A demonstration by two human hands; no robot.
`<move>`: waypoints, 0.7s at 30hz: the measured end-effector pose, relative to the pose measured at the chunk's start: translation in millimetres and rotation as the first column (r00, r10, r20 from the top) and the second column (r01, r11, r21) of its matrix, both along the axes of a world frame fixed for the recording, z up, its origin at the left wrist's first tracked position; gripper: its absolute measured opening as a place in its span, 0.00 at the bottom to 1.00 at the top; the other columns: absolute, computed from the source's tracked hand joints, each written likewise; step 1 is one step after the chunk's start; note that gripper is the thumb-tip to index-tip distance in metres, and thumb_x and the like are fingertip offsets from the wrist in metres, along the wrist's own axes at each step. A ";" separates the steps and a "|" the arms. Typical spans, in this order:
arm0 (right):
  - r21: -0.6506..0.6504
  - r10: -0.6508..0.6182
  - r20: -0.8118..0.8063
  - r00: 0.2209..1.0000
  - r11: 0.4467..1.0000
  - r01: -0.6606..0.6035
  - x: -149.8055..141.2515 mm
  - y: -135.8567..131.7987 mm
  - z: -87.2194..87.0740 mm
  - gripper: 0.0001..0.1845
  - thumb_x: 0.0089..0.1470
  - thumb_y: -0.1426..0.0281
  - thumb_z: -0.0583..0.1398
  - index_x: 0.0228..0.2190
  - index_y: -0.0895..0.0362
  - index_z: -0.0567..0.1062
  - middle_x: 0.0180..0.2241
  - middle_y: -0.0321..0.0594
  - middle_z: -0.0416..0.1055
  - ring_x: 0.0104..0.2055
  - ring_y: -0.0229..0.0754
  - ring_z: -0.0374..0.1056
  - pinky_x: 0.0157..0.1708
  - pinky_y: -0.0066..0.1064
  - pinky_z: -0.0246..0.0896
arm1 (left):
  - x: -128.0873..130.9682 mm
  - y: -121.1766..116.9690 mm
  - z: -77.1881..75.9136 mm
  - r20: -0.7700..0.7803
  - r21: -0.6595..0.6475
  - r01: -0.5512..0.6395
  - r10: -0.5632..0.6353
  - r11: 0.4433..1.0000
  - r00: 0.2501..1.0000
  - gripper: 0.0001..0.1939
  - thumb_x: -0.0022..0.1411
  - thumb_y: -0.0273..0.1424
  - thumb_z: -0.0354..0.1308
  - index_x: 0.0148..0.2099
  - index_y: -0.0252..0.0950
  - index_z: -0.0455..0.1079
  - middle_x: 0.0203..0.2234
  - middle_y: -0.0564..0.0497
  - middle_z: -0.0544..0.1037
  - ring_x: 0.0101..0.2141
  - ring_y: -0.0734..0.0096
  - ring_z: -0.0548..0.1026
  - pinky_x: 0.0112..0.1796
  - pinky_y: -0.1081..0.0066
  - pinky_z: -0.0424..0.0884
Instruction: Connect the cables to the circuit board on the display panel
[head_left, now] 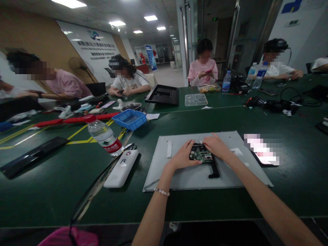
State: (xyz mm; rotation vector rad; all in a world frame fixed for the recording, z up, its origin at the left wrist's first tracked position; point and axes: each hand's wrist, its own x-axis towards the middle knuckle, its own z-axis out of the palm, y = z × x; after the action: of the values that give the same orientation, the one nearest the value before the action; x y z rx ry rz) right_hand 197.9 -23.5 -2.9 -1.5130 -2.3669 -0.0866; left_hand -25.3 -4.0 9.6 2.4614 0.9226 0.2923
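A green circuit board (202, 156) in a black frame (214, 169) lies on a flat grey panel (176, 177) before me. My left hand (182, 156) grips the board's left side, thumb along the near edge and fingers at the far edge. At the far right corner, my right hand (216, 147) has its fingers bent over the frame; its fingertips are partly hidden. An arm of the black frame sticks out toward me below the right hand. White strips of tape (169, 149) are stuck to the panel.
Left of the panel are a white power bank (122, 169), a water bottle (105, 136), a blue tray (130, 119) and cables. A lit phone (263, 152) lies to the right. Farther back stand a black casing (164, 95) and a clear plastic box (196, 99). Several people sit around the table.
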 end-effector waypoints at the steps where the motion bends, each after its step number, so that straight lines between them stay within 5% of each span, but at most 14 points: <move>1: -0.002 0.004 -0.004 1.000 1.000 -0.004 0.3 0.3 -0.6 0.13 0.57 0.76 0.52 0.36 0.57 0.76 0.40 0.45 0.75 0.46 0.45 0.68 0.58 0.47 0.43 | -0.2 0.3 -0.5 0.002 0.005 0.002 -0.002 1.000 1.000 0.52 0.50 0.56 0.57 0.67 0.38 0.37 0.65 0.44 0.44 0.63 0.52 0.47 0.61 0.55 0.49; 21: -0.001 0.023 -0.088 0.996 1.000 -0.023 1.7 -1.2 -4.5 0.15 0.59 0.73 0.50 0.41 0.57 0.75 0.42 0.45 0.75 0.46 0.45 0.68 0.57 0.46 0.45 | 0.3 -0.1 1.3 -0.008 0.011 0.001 -0.001 1.000 1.000 0.52 0.50 0.55 0.57 0.67 0.37 0.38 0.65 0.43 0.44 0.63 0.52 0.47 0.61 0.55 0.49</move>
State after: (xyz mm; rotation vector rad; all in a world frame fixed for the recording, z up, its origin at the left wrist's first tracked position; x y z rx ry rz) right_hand 199.5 -24.8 -7.4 -1.4597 -2.3157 -0.0116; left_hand -25.0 -4.1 10.9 2.4748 0.9250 0.2887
